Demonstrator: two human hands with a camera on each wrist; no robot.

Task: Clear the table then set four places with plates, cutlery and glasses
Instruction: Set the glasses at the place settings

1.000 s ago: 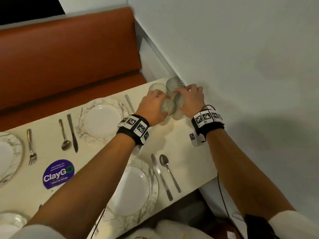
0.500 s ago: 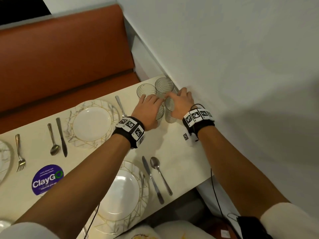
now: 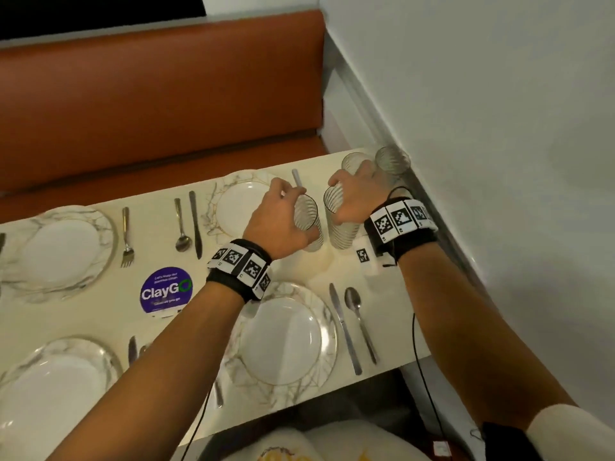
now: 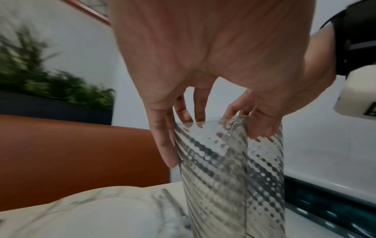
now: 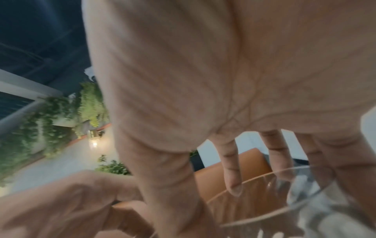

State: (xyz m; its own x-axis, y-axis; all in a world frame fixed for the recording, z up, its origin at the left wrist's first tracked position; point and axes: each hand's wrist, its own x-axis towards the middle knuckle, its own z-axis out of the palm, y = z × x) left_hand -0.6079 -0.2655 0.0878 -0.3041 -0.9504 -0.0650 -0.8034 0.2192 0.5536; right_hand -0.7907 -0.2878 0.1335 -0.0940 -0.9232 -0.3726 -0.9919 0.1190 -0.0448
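On the cream table [image 3: 392, 314], my left hand [image 3: 296, 207] grips a ribbed clear glass [image 3: 307, 222] by its rim from above. My right hand [image 3: 346, 201] grips a second glass [image 3: 341, 227] just to its right. In the left wrist view the thumb and fingers [image 4: 162, 145] clasp the glass [image 4: 230, 169] at the rim. The right wrist view shows fingers over a glass rim [image 5: 284, 201]. Two more glasses [image 3: 354, 161] [image 3: 392, 159] stand in the corner by the wall. Whether the held glasses are off the table, I cannot tell.
Several marbled plates are laid: far centre [image 3: 239, 204], far left [image 3: 63, 247], near centre [image 3: 286, 334], near left [image 3: 50, 394]. Knife [image 3: 344, 327], spoon [image 3: 357, 314] and fork [image 3: 126, 237] lie beside them. A purple sticker [image 3: 165, 291], the orange bench [image 3: 159, 94] and the wall [image 3: 499, 128] bound the table.
Both hands have drawn one glass each away from the cluster by the wall, toward me. Two glasses stay in the corner. My head has turned left, showing more plates.
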